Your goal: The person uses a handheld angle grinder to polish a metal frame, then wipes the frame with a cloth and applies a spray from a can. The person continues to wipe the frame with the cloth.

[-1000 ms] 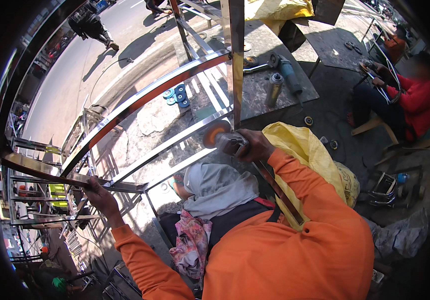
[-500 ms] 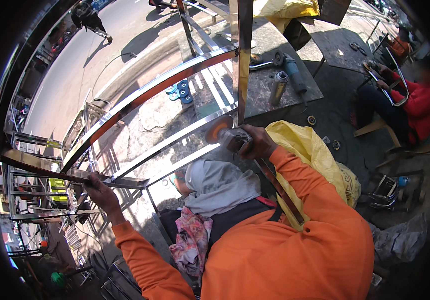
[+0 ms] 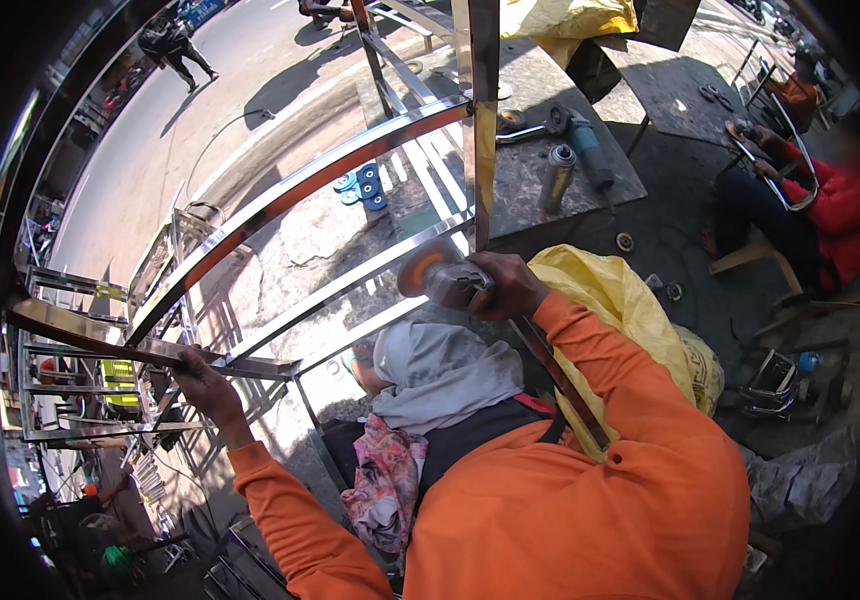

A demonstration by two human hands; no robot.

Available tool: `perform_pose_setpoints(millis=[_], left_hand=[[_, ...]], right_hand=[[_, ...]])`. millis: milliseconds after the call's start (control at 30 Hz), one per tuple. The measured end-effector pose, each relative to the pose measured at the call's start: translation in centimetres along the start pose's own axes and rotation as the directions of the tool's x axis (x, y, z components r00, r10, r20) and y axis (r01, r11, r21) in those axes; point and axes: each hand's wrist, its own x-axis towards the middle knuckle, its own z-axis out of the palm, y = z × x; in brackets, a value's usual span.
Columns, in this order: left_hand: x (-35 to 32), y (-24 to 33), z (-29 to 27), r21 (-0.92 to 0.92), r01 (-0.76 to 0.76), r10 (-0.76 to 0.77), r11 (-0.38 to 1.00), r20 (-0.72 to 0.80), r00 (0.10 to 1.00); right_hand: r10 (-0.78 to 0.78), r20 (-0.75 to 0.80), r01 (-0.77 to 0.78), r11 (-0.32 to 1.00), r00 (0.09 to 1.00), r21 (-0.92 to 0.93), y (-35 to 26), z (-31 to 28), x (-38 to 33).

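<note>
A shiny metal frame of square tubes (image 3: 350, 284) stands before me, with a curved bar (image 3: 280, 196) across its upper part. My right hand (image 3: 510, 286) is wrapped round an angle grinder (image 3: 458, 286). Its round orange-brown disc (image 3: 424, 264) looks blurred and lies beside the frame's middle bar; whether it touches the metal I cannot tell. At the frame's left corner, my left hand (image 3: 207, 390) has its fingers closed round a metal tube. A grey-white cloth (image 3: 440, 375) and a pink patterned cloth (image 3: 385, 480) lie over my lap.
On a board to the far right lie another grinder (image 3: 586, 145) and a spray can (image 3: 557, 178). Blue discs (image 3: 360, 187) sit on the ground beyond the frame. A yellow sack (image 3: 600, 310) is by my right arm. A seated person in red (image 3: 835, 215) works at right.
The grinder in my right hand has shifted slightly left and down along the middle bar. My left hand stays at the frame's corner. A person on the street has moved a step.
</note>
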Motion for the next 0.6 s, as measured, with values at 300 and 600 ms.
perform_pose_setpoints(millis=[300,600], left_hand=[[0.1,-0.1,0.0,0.008,-0.045,0.046,0.999,-0.013,0.999],[0.0,0.4,0.0,-0.046,-0.005,0.005,0.999,0.005,1.000]], right_hand=[[-0.011,0.047,0.010,1.000,0.999,0.028,-0.4,0.1,0.7],[0.041,-0.031,-0.041,0.999,0.999,-0.018,0.0,-0.7,-0.5]])
